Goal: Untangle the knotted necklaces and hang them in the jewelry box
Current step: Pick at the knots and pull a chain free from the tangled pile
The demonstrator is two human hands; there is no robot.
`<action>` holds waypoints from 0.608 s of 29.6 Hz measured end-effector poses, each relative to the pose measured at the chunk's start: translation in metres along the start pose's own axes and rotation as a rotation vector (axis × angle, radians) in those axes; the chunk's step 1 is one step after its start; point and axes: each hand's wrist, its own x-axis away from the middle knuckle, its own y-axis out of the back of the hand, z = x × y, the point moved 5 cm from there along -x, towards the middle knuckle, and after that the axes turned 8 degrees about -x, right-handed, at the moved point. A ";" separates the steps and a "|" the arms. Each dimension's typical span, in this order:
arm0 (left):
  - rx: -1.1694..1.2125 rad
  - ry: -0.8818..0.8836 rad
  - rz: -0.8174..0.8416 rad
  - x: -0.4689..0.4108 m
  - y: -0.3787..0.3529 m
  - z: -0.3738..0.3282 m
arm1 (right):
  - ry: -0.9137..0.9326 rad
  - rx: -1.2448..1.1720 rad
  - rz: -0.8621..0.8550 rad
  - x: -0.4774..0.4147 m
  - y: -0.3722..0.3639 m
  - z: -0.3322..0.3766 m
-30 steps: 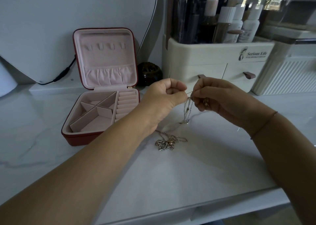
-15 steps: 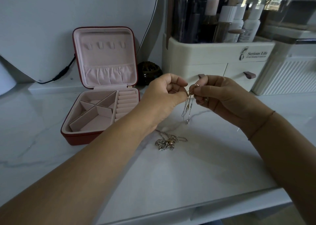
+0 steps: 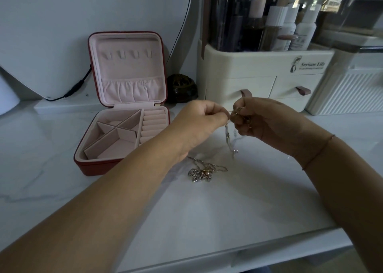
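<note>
Currently, left hand (image 3: 199, 125) and right hand (image 3: 267, 121) each pinch one thin silver chain necklace (image 3: 228, 137) over white marble surface (image 3: 207, 221) middle.

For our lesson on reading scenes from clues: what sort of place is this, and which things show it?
Probably a dressing table at home. A cream cosmetics organiser with bottles and small drawers stands at the back, and an open jewelry box sits on the white marble-look top.
</note>
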 end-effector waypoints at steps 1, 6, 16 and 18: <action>0.014 0.008 0.007 -0.001 0.001 0.002 | 0.006 0.010 -0.004 0.000 0.000 0.000; 0.227 0.081 0.111 -0.003 -0.003 0.006 | 0.043 -0.014 0.048 0.000 -0.001 0.002; 0.492 0.149 0.152 -0.004 -0.003 0.007 | 0.018 -0.029 0.017 0.001 0.001 0.004; 0.496 0.144 0.155 -0.003 -0.003 0.007 | 0.031 0.029 -0.046 0.001 0.005 0.004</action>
